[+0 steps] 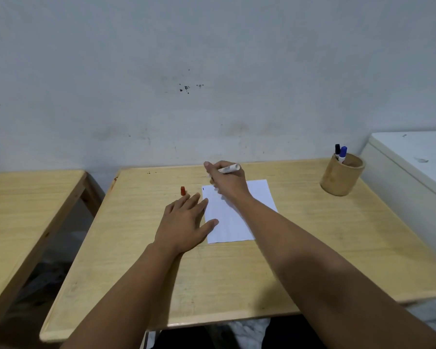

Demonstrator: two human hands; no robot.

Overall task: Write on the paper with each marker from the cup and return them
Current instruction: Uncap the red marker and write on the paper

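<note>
Here two markers (340,153) stand in the cup (341,177); right hand (225,181) grips one marker (229,169), left hand (186,220) flat, open.

The right hand (225,181), just above the frame's middle, covers the tip of the marker (229,169) it grips and the paper's (233,222) upper middle, so whether the tip touches the sheet cannot be told. A tiny dark mark (203,189) at the paper's upper left corner is too small to read. At upper right, the cup (341,178) hides the lower barrels of the black marker (337,149) and blue marker (342,152).
</note>
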